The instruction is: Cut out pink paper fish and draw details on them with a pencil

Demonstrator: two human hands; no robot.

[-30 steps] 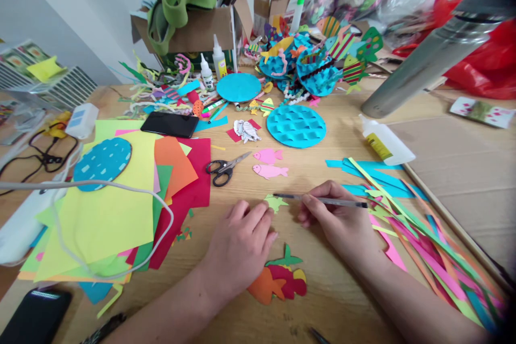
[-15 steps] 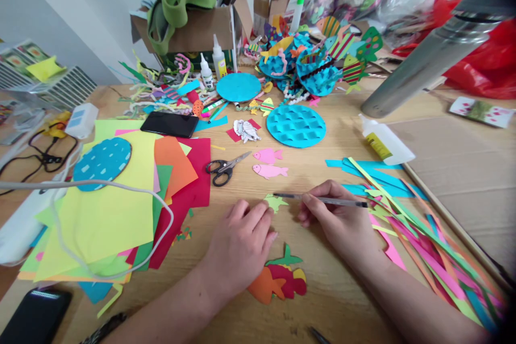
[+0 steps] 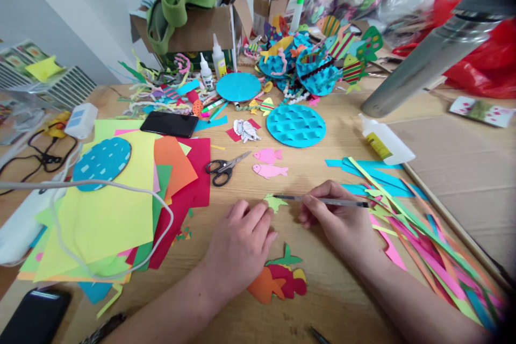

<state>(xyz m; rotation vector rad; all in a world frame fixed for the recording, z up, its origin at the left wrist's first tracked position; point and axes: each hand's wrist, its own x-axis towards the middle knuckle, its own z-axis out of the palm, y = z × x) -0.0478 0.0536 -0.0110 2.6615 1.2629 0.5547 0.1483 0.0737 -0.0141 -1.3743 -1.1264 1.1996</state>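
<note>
My right hand [image 3: 328, 212] grips a slim pen [image 3: 342, 202] in a writing hold. Its tip touches the top edge of a small light green paper fish [image 3: 276, 203] on the wooden table. My left hand [image 3: 245, 239], fingers bent and close together, holds the fish's left side down and hides part of it. Below it lies a small pile of fish cutouts, with an orange fish [image 3: 264, 286], a red one [image 3: 284, 279] and a green one [image 3: 285, 258]. Beyond my hands lie two pink paper fish [image 3: 270, 170] and black-handled scissors [image 3: 223, 169].
Coloured paper sheets [image 3: 116, 220] and a looping white cable [image 3: 171, 220] are at left. Paper strips [image 3: 431, 247], a glue bottle [image 3: 387, 142] and a steel flask [image 3: 423, 54] stand or lie at right. A scaled blue paper disc [image 3: 296, 125] lies ahead.
The pen tip has dipped very slightly at the green fish's edge. Both hands stay in nearly the same place.
</note>
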